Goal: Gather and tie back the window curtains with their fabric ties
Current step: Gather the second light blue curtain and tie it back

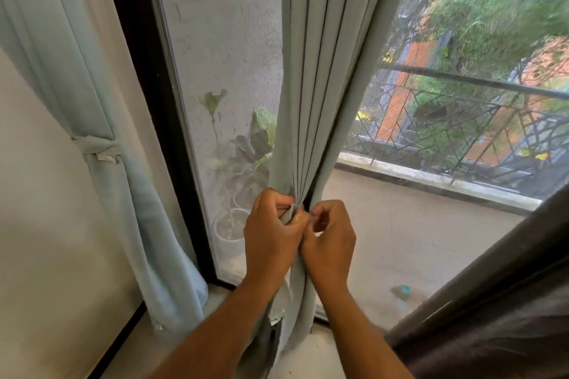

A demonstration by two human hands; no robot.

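Note:
A pale grey-green curtain (320,71) hangs in the middle of the window, bunched into tight folds at waist height. My left hand (271,240) and my right hand (331,243) are both closed on that bunch, fingertips meeting at the front. A small pale bit of fabric (291,209) shows between my left fingers; whether it is the tie I cannot tell. At the left, a second curtain (61,55) hangs against the wall, held by a knotted fabric tie (98,148).
A dark window frame (147,86) stands between the two curtains. Behind the mesh screen are potted plants (243,157), a balcony floor and a metal railing (462,120). A dark curtain or fabric (508,317) fills the lower right corner.

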